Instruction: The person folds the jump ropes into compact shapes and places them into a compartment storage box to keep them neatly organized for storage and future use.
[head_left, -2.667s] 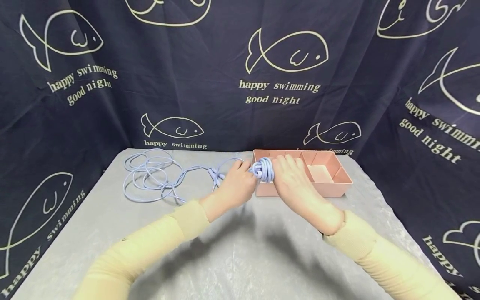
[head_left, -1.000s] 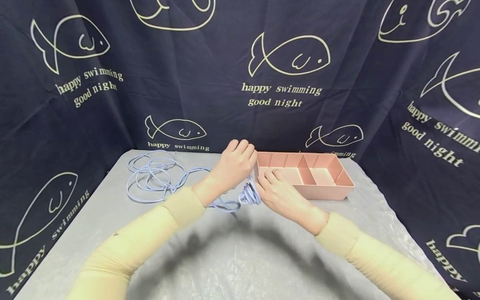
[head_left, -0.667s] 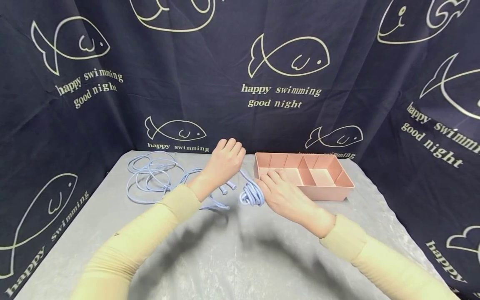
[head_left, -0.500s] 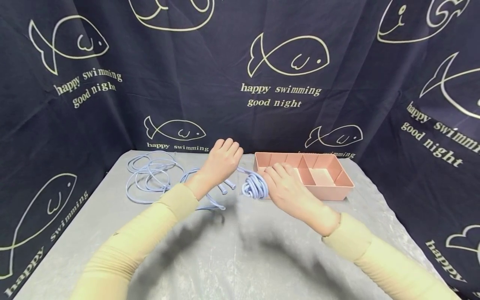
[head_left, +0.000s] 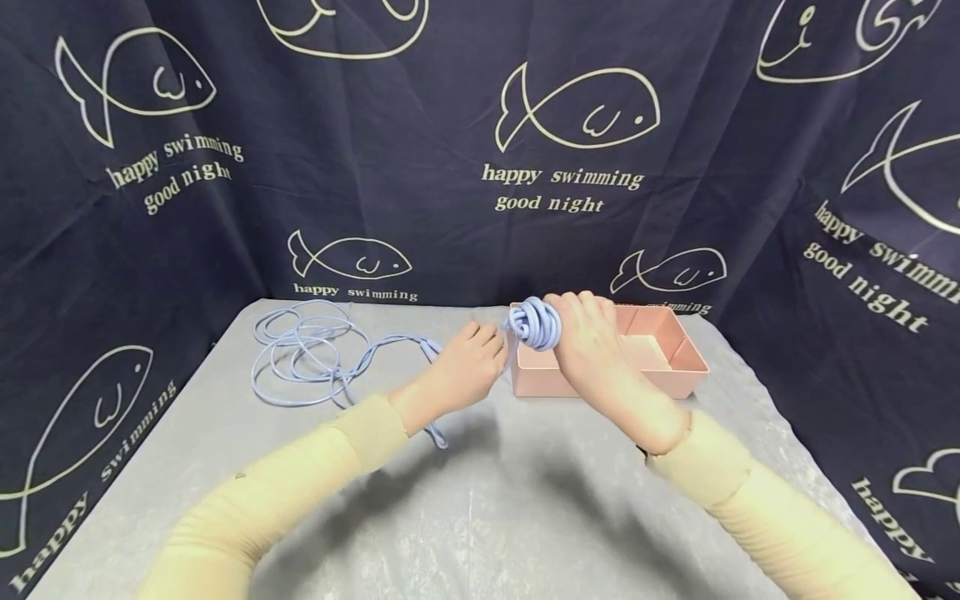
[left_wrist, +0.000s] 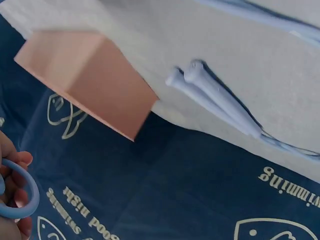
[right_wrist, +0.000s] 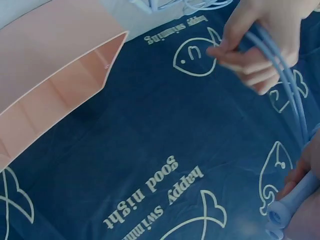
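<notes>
My right hand (head_left: 588,337) grips the handles (right_wrist: 295,202) of a light blue jump rope, whose cord is wound into a thick bundle (head_left: 537,323) raised in front of the pink box. From the bundle a doubled cord (right_wrist: 287,75) runs across to my left hand (head_left: 472,364), which holds it with bent fingers; the left fingertips are close to the bundle. A looped cord end (head_left: 437,435) hangs below the left wrist. Another blue jump rope lies loose in rings (head_left: 296,358) on the left of the table, its two handles (left_wrist: 220,102) side by side in the left wrist view.
A pink divided box (head_left: 547,383) stands at the back right of the grey table (head_left: 480,517), partly hidden behind the right hand. A dark blue curtain (head_left: 442,125) with fish drawings encloses the table at the back and sides.
Over the last half second my right hand has lifted the wound bundle up and slightly right. My left hand has come down and right, below the bundle. Loose rope and box stay put.
</notes>
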